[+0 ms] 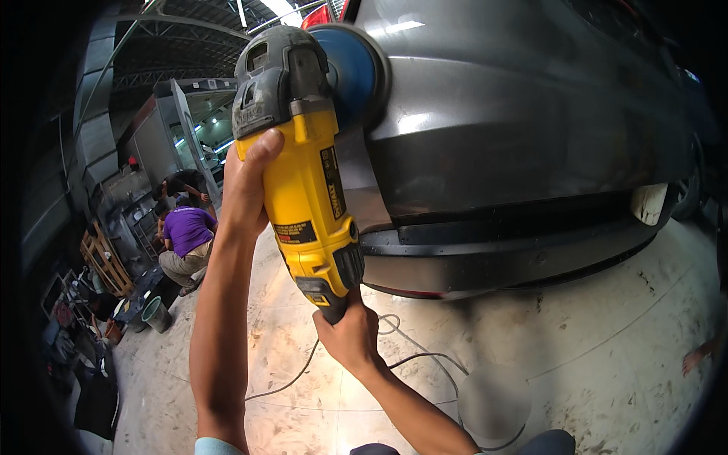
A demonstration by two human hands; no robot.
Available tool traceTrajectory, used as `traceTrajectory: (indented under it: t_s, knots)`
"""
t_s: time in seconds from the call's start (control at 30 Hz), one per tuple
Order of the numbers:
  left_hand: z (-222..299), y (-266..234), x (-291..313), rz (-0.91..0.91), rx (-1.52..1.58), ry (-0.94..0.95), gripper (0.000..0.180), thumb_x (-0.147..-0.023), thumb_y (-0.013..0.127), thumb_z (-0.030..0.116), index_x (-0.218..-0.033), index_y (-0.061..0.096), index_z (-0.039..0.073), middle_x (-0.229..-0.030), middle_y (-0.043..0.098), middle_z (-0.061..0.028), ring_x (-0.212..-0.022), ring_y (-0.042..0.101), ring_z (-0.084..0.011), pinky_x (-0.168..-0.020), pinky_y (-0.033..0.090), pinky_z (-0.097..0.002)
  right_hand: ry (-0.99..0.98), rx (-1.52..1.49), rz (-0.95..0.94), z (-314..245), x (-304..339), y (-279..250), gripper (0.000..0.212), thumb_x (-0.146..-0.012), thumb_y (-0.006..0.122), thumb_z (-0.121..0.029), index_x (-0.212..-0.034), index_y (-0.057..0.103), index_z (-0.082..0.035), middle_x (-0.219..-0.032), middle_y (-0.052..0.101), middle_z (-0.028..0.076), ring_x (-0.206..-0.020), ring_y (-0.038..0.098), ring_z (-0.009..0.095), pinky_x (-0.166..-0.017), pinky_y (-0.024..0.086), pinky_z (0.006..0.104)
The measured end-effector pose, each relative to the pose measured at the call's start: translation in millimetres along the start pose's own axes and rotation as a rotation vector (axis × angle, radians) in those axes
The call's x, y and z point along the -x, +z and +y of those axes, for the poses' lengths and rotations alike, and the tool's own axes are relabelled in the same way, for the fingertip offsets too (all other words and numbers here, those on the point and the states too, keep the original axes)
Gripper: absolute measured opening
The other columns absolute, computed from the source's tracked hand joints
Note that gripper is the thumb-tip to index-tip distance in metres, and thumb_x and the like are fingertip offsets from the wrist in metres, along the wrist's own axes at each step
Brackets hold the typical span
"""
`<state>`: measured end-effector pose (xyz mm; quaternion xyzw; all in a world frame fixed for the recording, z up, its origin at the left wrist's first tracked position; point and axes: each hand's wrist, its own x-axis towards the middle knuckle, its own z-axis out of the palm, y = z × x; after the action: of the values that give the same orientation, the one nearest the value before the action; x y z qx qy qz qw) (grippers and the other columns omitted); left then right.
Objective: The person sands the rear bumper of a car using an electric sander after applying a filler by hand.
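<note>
A yellow and black electric polisher (303,189) is held up in both my hands, its round blue backing plate (355,72) and dark pad turned to the grey car bumper (485,129). The pad meets or nearly meets the panel; exact contact is hard to tell. My left hand (254,178) wraps round the body just below the black head, thumb on the near side. Lower down, my right hand (350,334) grips the black handle end, its fingers partly hidden behind the tool.
A power cord (432,356) loops over the pale, stained floor (303,417) below the polisher. At the left, a person in a purple shirt (189,230) crouches near another person. A grey bucket (156,315) and a wooden pallet (105,259) stand there too.
</note>
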<state>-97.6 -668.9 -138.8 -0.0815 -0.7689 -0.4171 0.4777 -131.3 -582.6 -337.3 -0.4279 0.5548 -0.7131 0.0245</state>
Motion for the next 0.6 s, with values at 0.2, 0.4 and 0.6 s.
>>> traceTrajectory:
  t_s: [0.2, 0.4, 0.6]
  knots:
    - [17, 41, 16, 0.000, 0.116, -0.067, 0.058, -0.074, 0.071, 0.040, -0.110, 0.053, -0.002, -0.093, 0.061, -0.0112, -0.080, 0.062, -0.0178, -0.074, 0.052, -0.0314, 0.075, -0.013, 0.013, -5, 31, -26, 0.046, -0.071, 0.066, -0.012, -0.110, 0.047, 0.001, -0.080, 0.065, 0.020, -0.075, 0.064, 0.038, -0.064, 0.051, 0.0398]
    - [45, 87, 6, -0.073, -0.007, -0.003, 0.048, -0.074, 0.072, 0.037, -0.100, 0.058, -0.001, -0.084, 0.063, -0.0091, -0.070, 0.062, -0.0148, -0.066, 0.051, -0.0279, 0.047, -0.078, 0.089, -18, 32, -47, 0.044, -0.070, 0.065, -0.011, -0.110, 0.049, 0.000, -0.082, 0.065, 0.021, -0.079, 0.064, 0.038, -0.067, 0.051, 0.0399]
    - [33, 54, -1, 0.026, 0.025, -0.017, 0.052, -0.075, 0.071, 0.038, -0.104, 0.056, -0.002, -0.088, 0.062, -0.0102, -0.075, 0.063, -0.0161, -0.068, 0.052, -0.0288, -0.006, 0.000, 0.040, -5, 6, -35, 0.056, -0.072, 0.065, -0.017, -0.121, 0.044, -0.002, -0.079, 0.065, 0.020, -0.075, 0.063, 0.039, -0.065, 0.052, 0.0427]
